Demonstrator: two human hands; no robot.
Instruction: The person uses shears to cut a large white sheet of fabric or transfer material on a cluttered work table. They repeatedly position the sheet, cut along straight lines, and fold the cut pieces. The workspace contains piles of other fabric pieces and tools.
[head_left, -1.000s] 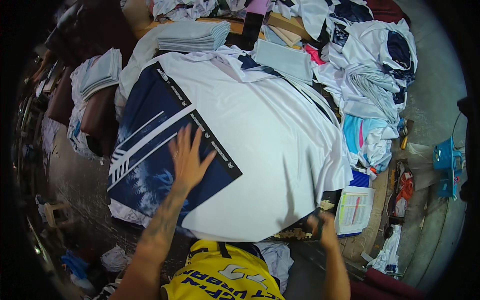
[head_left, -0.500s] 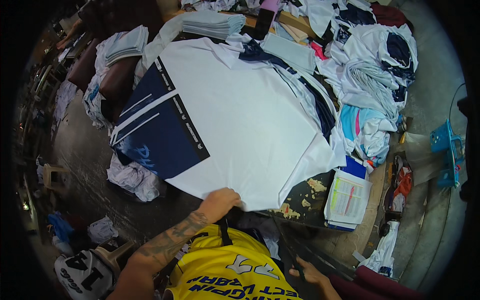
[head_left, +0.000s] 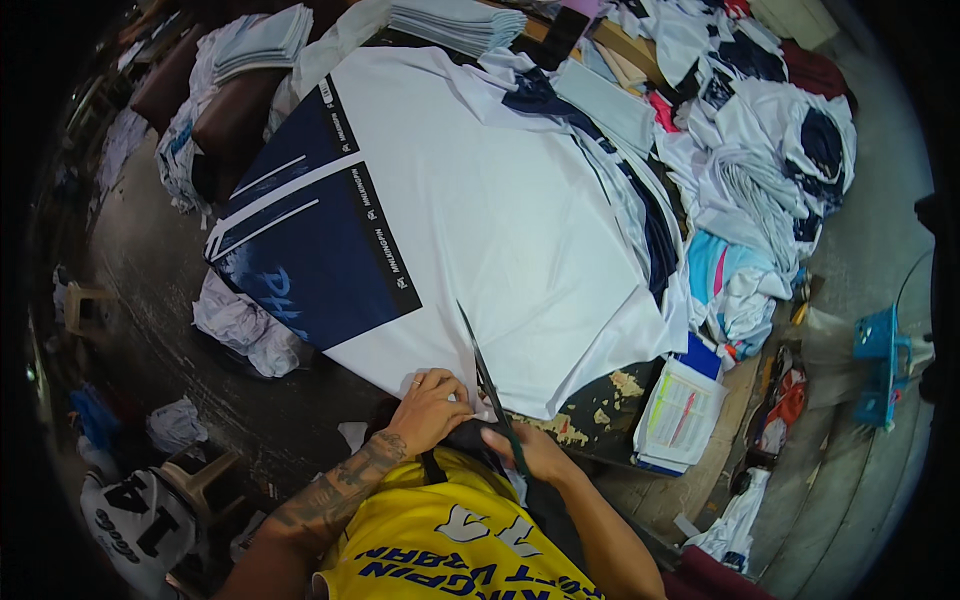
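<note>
worn table (head_left: 600, 408); left hand (head_left: 430, 408) pinching white fabric (head_left: 500, 200), right hand (head_left: 540, 455) holding scissors (head_left: 498, 403)

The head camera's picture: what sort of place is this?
Probably a garment workshop: the right hand holds long scissors at a printed fabric sheet, folded pale cloth is stacked beyond, and more fabric lies heaped on the right.
</note>
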